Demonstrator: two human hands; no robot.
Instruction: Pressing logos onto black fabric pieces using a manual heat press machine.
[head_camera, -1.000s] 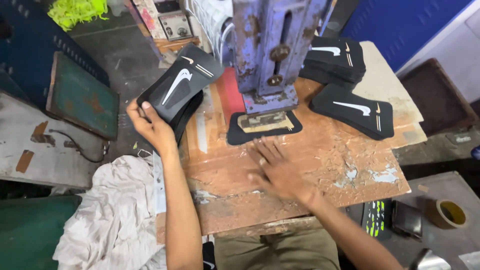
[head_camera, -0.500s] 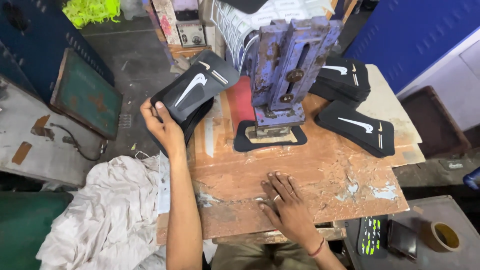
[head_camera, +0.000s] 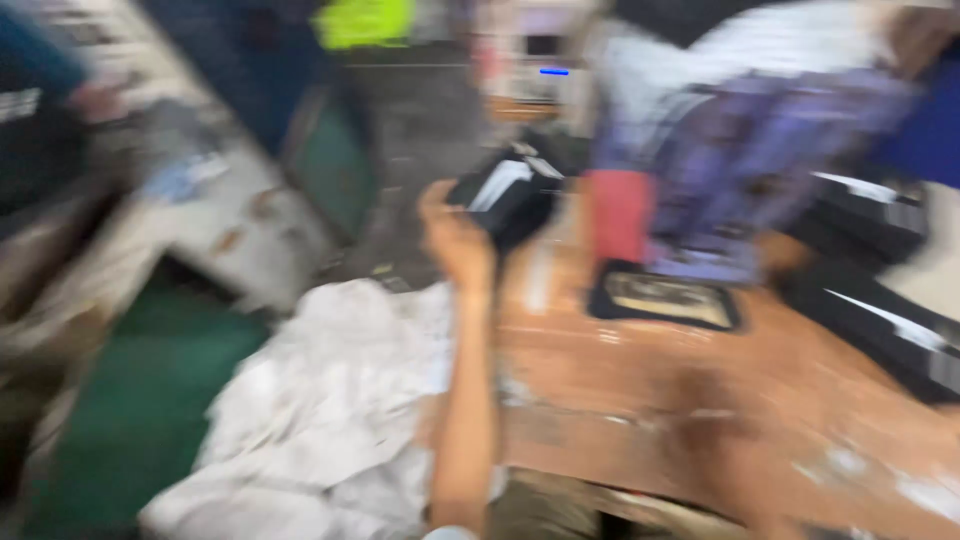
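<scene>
Swinging left since half a second ago, my view now smears everything, and the purple press that stood at centre sits at upper right.

From my remote seat I see the worn wooden table (head_camera: 640, 390) filling the lower right, brown with pale scuffs. Left of it, a heap of white cloth (head_camera: 330, 420) spreads over a green floor patch (head_camera: 150, 390). The purple press (head_camera: 740, 170) rises from the table's far side, a red panel (head_camera: 620, 215) just beside it on the left. At its foot lies a flat black plate (head_camera: 665, 300) with a pale rectangular inset. Stacks of black pieces with white curved marks (head_camera: 880, 270) lie along the table's right edge; their detail is blurred. A bright yellow-green shape (head_camera: 365, 20) shows at the top, and a small blue light (head_camera: 553, 71) glows near it.

My left hand (head_camera: 455, 235) is raised at the table's far left corner, fingers wrapped around the black stack with a white curved mark (head_camera: 510, 195), which it holds tilted above the table edge, just left of the red panel. My right hand (head_camera: 715, 420) is a dark smear low over the tabletop; I cannot tell whether it is flat or curled.

At far left, another person's dark blue sleeve (head_camera: 40, 90) is in view.
</scene>
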